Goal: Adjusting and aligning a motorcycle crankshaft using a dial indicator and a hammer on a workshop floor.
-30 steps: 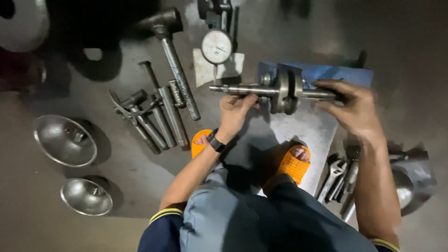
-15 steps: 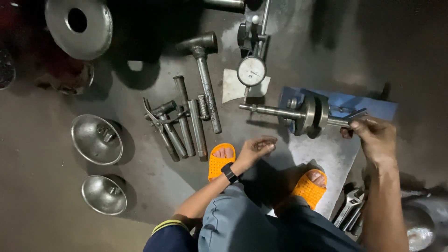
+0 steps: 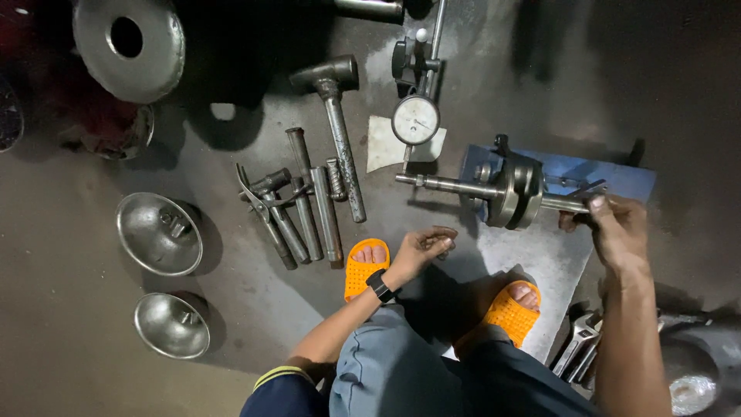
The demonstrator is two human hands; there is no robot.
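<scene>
Head view, looking down at a person crouched on a dark workshop floor in orange sandals. Their right hand point(image 3: 614, 228) is closed around the right end of a steel crankshaft point(image 3: 505, 193), fingers wrapped over the shaft stub. The crankshaft lies level on a blue stand point(image 3: 610, 176), its round webs just left of the grip and its long thin end running further left. A dial gauge point(image 3: 416, 120) on an arm stands beyond that far end, close above the shaft; whether its tip touches cannot be told. The left hand point(image 3: 423, 245) hangs free, loosely half curled and holding nothing, near the left sandal point(image 3: 364, 266) and well short of the shaft. Left of that hand lie a hammer point(image 3: 340, 131) and a row of steel punches point(image 3: 305, 212).

To work well here, it seems wise to turn the shaft slowly from the gripped end, keeping it seated, and to avoid knocking the gauge.
</scene>
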